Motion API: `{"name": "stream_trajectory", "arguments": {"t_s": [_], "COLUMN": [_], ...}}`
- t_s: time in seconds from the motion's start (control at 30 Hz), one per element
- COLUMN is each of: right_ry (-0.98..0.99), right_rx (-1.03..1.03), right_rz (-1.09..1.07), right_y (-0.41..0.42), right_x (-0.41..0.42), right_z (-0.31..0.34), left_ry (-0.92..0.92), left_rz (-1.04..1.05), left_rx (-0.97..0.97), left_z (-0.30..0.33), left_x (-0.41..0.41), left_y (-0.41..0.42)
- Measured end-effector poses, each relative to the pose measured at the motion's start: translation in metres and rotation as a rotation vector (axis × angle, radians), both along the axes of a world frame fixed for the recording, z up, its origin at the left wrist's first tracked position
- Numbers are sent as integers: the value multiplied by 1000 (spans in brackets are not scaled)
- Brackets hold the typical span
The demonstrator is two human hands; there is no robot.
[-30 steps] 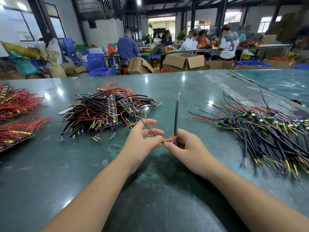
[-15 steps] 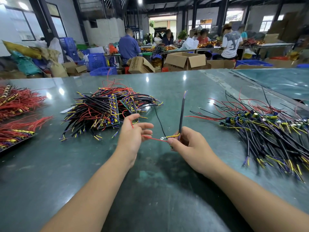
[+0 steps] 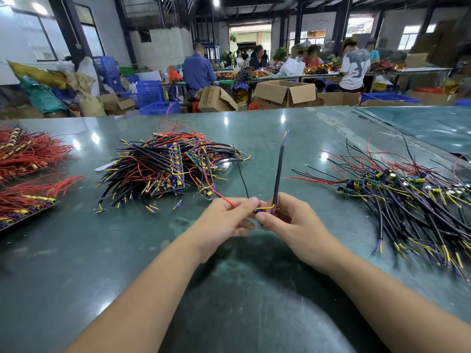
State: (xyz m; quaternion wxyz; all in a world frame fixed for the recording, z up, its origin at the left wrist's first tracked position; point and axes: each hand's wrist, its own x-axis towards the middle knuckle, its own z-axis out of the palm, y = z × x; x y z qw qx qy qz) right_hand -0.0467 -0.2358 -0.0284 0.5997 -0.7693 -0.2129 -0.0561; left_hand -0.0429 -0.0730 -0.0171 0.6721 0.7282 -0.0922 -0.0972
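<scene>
Head view: both hands meet low over the green table point(image 3: 76, 263), right in front of the person. Left hand point(image 3: 225, 220) has its fingers curled, thumb and forefinger pinching a red wire point(image 3: 219, 195) that runs up-left from the fingertips; a thin black wire point(image 3: 243, 180) rises just beside it. Right hand point(image 3: 293, 221) has its fingers curled round the base of a black sleeved cable point(image 3: 277, 171), which stands nearly upright with yellow and purple tips on top. A short yellow lead point(image 3: 265, 207) bridges the two hands; the small part between the fingertips is mostly hidden. A centre pile of wired boards point(image 3: 153, 171) lies beyond the left hand, apart from it. A right pile point(image 3: 407, 200) is spread well to the right. Red wire bundles point(image 3: 28, 151) lie far left.
</scene>
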Motion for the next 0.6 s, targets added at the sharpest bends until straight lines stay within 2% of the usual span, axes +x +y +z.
{"name": "stream_trajectory", "arguments": {"t_s": [0.1,0.23,0.33,0.43,0.6], "right_ry": [-48,-86,-103,-105,-39], "right_rx": [-54,2,27,72,61], "right_rz": [-37,-89,-110,-78,104], "right_y": [1,1,1,2,0], "right_x": [2,4,4,2,-4], "right_z": [-2,-3,-2,0,6], "left_ry": [-21,-34,21,103,89], "left_rz": [49,127,163,196,231], "left_rx": [-61,-141,-256,-410,-376], "left_z": [1,3,6,10,8], "left_x": [1,2,2,3,3], "left_y": [0,-4,-3,1,-1]}}
